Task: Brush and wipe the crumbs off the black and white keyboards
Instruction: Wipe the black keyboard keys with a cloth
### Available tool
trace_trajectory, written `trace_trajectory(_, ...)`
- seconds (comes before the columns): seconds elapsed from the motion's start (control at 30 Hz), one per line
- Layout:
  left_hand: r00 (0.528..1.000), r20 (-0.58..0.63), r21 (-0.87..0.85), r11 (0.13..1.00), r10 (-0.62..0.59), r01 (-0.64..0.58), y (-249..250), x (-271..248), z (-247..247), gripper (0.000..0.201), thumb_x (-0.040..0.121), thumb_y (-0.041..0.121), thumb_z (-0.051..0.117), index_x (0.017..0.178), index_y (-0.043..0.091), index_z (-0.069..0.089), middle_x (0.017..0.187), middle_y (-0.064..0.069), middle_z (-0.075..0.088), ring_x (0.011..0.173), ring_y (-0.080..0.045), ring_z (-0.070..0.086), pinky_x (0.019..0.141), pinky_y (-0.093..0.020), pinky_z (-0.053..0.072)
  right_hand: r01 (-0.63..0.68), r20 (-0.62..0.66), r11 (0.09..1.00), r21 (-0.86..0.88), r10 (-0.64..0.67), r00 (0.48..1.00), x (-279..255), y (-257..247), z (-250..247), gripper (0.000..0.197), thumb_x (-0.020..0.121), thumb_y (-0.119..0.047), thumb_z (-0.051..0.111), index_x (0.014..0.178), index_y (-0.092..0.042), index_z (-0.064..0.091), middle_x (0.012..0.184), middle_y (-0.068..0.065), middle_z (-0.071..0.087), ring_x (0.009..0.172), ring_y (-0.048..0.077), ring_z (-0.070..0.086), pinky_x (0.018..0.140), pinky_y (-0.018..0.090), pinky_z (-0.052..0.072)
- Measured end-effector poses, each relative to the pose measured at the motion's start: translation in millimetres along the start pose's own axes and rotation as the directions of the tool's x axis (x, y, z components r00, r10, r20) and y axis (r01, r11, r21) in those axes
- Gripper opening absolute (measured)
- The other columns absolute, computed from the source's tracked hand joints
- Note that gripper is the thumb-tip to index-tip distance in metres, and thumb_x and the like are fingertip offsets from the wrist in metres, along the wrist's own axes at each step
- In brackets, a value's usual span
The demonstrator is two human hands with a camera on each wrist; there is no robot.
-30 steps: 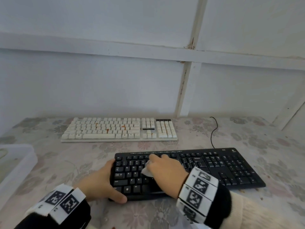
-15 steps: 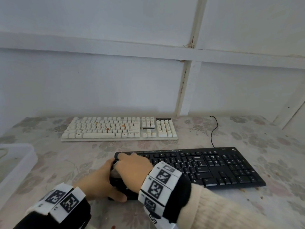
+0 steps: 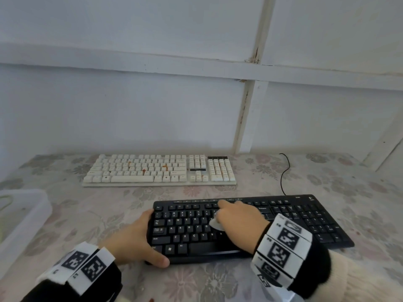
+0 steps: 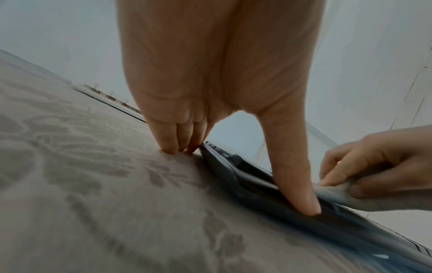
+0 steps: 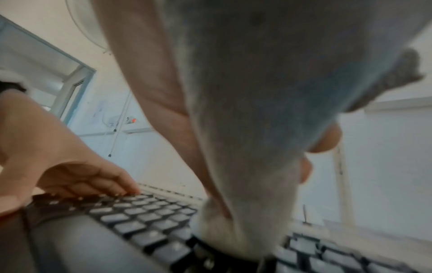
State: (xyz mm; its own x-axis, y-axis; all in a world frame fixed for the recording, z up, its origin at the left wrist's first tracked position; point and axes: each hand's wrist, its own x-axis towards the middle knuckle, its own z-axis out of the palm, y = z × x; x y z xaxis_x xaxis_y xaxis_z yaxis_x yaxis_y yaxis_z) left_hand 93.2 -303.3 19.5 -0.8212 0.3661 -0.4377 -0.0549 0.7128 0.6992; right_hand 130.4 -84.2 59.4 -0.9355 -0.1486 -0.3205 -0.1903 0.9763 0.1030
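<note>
The black keyboard [image 3: 305,219] lies near me on the floral table. My left hand [image 3: 144,238] grips its left end, fingers at the side edge and thumb [image 4: 301,199] on the front edge. My right hand [image 3: 235,219] holds a bunched white cloth [image 3: 214,224] and presses it on the middle letter keys. In the right wrist view the cloth [image 5: 245,129] hangs from the palm onto the keys [image 5: 140,221]. The white keyboard [image 3: 159,171] lies further back, with orange crumbs between its keys.
A clear plastic bin [image 3: 21,216] stands at the table's left edge. The black keyboard's cable [image 3: 283,171] curls toward the wall behind. The white wall rises close behind the white keyboard. Floral tablecloth [image 3: 218,284] shows in front of me.
My right hand swept the cloth to the black keyboard's left end, then back right to the middle keys. The left hand has stayed put.
</note>
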Motion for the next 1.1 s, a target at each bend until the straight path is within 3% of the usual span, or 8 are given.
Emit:
trace_trajectory(0.1, 1.000, 0.007, -0.036, 0.999, 0.012, -0.012, -3.9, 2.6, 0.0, 0.109, 0.058, 0.016, 0.087, 0.141, 0.029, 0.017, 0.102, 0.027, 0.046, 0.090, 0.010, 0.047, 0.067, -0.004, 0.036, -0.059, 0.003, 0.998, -0.020, 0.059, 0.998, -1.5, 9.3, -3.5, 0.019, 0.100, -0.018, 0.041, 0.097, -0.007, 0.057, 0.101, 0.011, 0.038, 0.109, 0.031, 0.049, 0.072, 0.036, 0.032)
trace_trajectory(0.17, 1.000, 0.010, -0.043, 0.999, 0.020, -0.020, -5.0, 3.6, -0.3, 0.110, 0.057, 0.016, 0.087, 0.141, 0.028, 0.017, 0.102, 0.028, 0.045, 0.092, 0.009, 0.047, 0.069, -0.004, 0.036, -0.005, -0.041, 1.000, 0.007, 0.005, 0.999, -1.1, 6.6, -4.5, 0.013, 0.095, -0.008, 0.043, 0.088, -0.007, 0.053, 0.103, 0.009, 0.039, 0.101, 0.029, 0.048, 0.073, 0.037, 0.036)
trace_trajectory(0.27, 1.000, 0.009, -0.064, 0.998, 0.029, -0.029, -5.8, 4.9, 0.1, 0.107, 0.058, 0.014, 0.087, 0.137, 0.031, 0.017, 0.101, 0.029, 0.044, 0.091, 0.010, 0.047, 0.068, -0.003, 0.036, 0.103, -0.069, 0.993, 0.064, -0.098, 0.993, 1.8, -2.6, 4.1, 0.034, 0.090, 0.002, 0.045, 0.118, -0.012, 0.057, 0.118, 0.008, 0.043, 0.104, 0.031, 0.048, 0.075, 0.039, 0.040)
trace_trajectory(0.4, 0.999, 0.015, -0.069, 0.997, 0.035, -0.034, -7.3, 6.2, 0.6, 0.108, 0.058, 0.013, 0.087, 0.138, 0.030, 0.017, 0.103, 0.029, 0.044, 0.093, 0.009, 0.048, 0.068, -0.003, 0.037, 0.051, -0.111, 0.998, 0.023, -0.048, 0.993, -1.7, 2.3, 18.4, 0.042, 0.090, 0.005, 0.045, 0.128, -0.012, 0.050, 0.125, 0.007, 0.039, 0.106, 0.032, 0.046, 0.070, 0.037, 0.035)
trace_trajectory(0.63, 0.999, 0.021, -0.067, 0.997, 0.026, -0.025, -8.5, 7.7, 0.5, 0.107, 0.057, 0.015, 0.087, 0.136, 0.031, 0.018, 0.104, 0.029, 0.045, 0.093, 0.009, 0.048, 0.069, -0.003, 0.037, -0.119, -0.073, 0.992, -0.032, 0.116, 0.991, -21.9, 51.9, 27.8, 0.041, 0.087, 0.006, 0.047, 0.121, -0.017, 0.050, 0.122, 0.006, 0.039, 0.106, 0.030, 0.047, 0.069, 0.036, 0.038)
trace_trajectory(0.87, 0.999, 0.024, -0.072, 0.997, 0.037, -0.035, -8.8, 7.5, 0.2, 0.110, 0.055, 0.015, 0.088, 0.138, 0.030, 0.018, 0.108, 0.028, 0.046, 0.096, 0.008, 0.049, 0.072, -0.004, 0.037, -0.259, 0.010, 0.965, -0.037, 0.259, 0.966, -21.8, 69.4, 19.7, 0.022, 0.101, -0.028, 0.039, 0.092, -0.016, 0.054, 0.104, 0.007, 0.041, 0.111, 0.031, 0.051, 0.077, 0.034, 0.038)
trace_trajectory(0.97, 0.999, 0.024, -0.054, 0.998, 0.021, -0.019, -7.4, 7.0, -0.3, 0.113, 0.056, 0.016, 0.088, 0.142, 0.027, 0.016, 0.106, 0.030, 0.044, 0.095, 0.008, 0.048, 0.072, -0.005, 0.037, -0.135, -0.079, 0.991, 0.022, 0.136, 0.987, -11.6, 49.6, 7.7, 0.013, 0.097, -0.016, 0.042, 0.087, -0.016, 0.050, 0.097, 0.003, 0.036, 0.106, 0.029, 0.052, 0.077, 0.037, 0.043)
trace_trajectory(1.1, 1.000, 0.014, -0.022, 1.000, -0.003, 0.004, -3.6, 4.5, -0.4, 0.116, 0.057, 0.020, 0.087, 0.144, 0.027, 0.011, 0.102, 0.030, 0.043, 0.090, 0.009, 0.047, 0.068, -0.004, 0.036, 0.104, -0.130, 0.984, 0.147, -0.085, 0.988, 2.2, 9.0, 5.1, 0.032, 0.092, -0.004, 0.045, 0.118, -0.015, 0.060, 0.110, 0.003, 0.046, 0.098, 0.027, 0.052, 0.086, 0.040, 0.048)
